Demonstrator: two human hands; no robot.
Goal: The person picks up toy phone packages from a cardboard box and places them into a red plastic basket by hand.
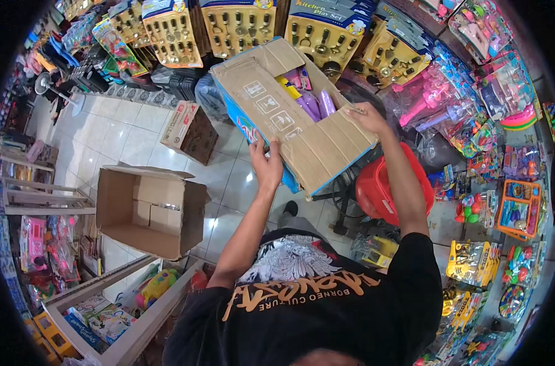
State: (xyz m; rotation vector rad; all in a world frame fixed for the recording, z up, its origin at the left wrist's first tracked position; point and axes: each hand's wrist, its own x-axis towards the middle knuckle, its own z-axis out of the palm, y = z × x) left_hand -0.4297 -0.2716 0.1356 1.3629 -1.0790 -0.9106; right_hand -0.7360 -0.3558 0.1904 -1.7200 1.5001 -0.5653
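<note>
Both hands, head view: left hand [267, 165] grips the left edge, thumb on top; right hand [366, 117] is closed on the right edge beside the opening.
Held box: large brown cardboard box with blue printed sides [274, 131], tilted in front of the body, its top partly open over smooth purple contents [326, 104].
Floor room: glossy pale tiles [128, 131] stretch to the far left, past an open-topped, square-cornered brown carton [192, 219].
Close edges: rounded red plastic bucket [375, 186] beneath the right forearm; flat yellow-backed kitchen play sets [238, 27] line the far side.
</note>
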